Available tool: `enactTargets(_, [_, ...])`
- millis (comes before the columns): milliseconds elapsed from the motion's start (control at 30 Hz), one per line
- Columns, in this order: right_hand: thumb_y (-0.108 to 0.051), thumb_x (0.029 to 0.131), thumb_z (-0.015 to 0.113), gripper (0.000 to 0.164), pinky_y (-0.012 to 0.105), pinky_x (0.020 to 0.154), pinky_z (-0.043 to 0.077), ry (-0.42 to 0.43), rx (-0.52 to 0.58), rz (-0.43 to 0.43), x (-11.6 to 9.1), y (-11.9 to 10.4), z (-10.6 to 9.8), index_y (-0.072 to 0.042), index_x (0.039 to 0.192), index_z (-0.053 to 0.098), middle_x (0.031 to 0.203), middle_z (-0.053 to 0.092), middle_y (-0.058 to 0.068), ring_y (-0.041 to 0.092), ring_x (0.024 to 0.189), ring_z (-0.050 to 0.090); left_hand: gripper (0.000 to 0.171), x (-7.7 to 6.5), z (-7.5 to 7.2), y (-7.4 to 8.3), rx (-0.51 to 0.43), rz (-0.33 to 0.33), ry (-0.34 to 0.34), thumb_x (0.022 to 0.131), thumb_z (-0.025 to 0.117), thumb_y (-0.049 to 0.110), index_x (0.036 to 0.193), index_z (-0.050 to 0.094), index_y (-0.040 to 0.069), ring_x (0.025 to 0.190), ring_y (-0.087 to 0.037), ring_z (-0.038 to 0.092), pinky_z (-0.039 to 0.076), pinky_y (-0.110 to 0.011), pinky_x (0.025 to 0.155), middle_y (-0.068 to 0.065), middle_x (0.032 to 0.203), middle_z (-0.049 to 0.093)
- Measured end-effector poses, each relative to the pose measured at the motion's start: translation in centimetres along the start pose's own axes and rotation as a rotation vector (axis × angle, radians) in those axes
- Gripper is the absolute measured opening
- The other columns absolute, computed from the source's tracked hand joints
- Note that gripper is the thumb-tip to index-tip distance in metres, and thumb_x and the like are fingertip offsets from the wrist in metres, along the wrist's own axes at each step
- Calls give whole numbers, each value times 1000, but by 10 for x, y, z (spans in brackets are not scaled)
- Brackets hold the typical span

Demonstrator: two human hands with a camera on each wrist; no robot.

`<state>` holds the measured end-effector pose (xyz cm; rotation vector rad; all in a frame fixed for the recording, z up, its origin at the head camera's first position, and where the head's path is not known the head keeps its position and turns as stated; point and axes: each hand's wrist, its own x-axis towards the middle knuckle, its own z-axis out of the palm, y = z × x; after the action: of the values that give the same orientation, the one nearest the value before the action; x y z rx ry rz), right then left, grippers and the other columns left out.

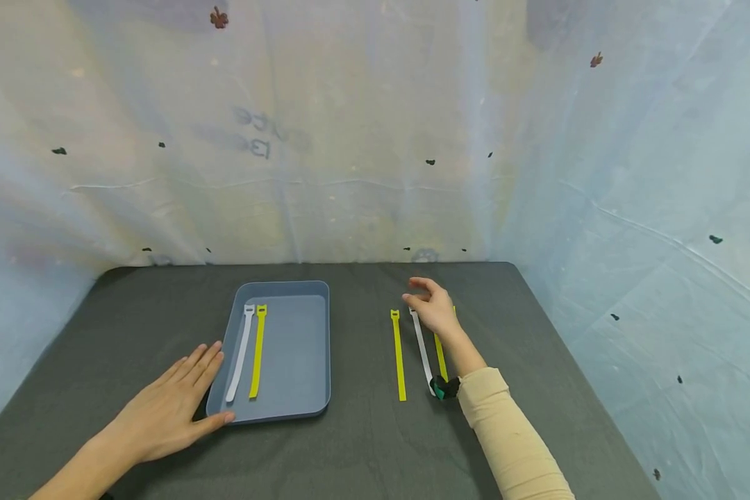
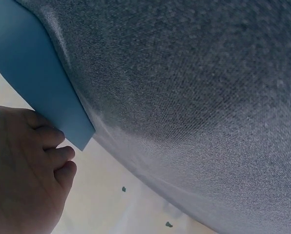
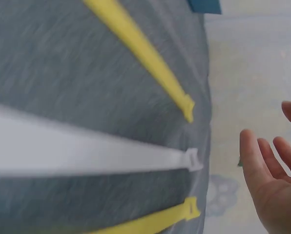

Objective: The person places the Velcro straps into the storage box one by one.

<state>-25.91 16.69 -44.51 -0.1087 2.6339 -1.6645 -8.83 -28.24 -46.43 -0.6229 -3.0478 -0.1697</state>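
Note:
A blue-grey tray [image 1: 296, 361] stands at the left of the table, holding a white cable strap [image 1: 241, 354] and a yellow cable strap [image 1: 259, 351] side by side. My left hand [image 1: 165, 413] rests against the tray's left side, fingers extended. To the right lie a yellow strap [image 1: 398, 354], a white strap [image 1: 421, 344] and another yellow strap [image 1: 440, 359], each with a slotted head. Above the heads of the latter two hovers my right hand [image 1: 436, 309]. In the right wrist view, this hand [image 3: 275, 183] has thumb and fingers apart, holding nothing.
A dark grey cloth [image 1: 362, 430] covers the table. Pale sheeting [image 1: 362, 139] with small dark marks hangs behind the far edge and along the sides. Around the right wrist is a dark band [image 1: 445, 387].

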Motion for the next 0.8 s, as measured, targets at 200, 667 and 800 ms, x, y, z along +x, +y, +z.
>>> enactTargets(200, [-19,101,70,52,46,91,59,-97,-160,-4,3,14,-4,-5,149,54,141,62,13,33,122,65,104,0,-1,0,5,2,4,95,56,73,159,34,-5,153,-44,29,-19,-22,121,-24,167,29])
enactTargets(667, [-13,93,78,48,33,69,55,-260,-353,-58,10,25,2,0,137,63,116,65,10,21,93,68,103,0,-1,-1,18,22,20,95,56,72,159,34,-6,153,-43,30,-21,-17,116,-24,167,30])
enactTargets(800, [-15,92,81,49,32,69,54,-278,-405,-61,13,22,3,0,135,64,112,65,9,17,87,64,103,-1,-1,-1,19,23,24,95,56,72,159,34,-5,153,-43,31,-21,-16,116,-24,167,30])
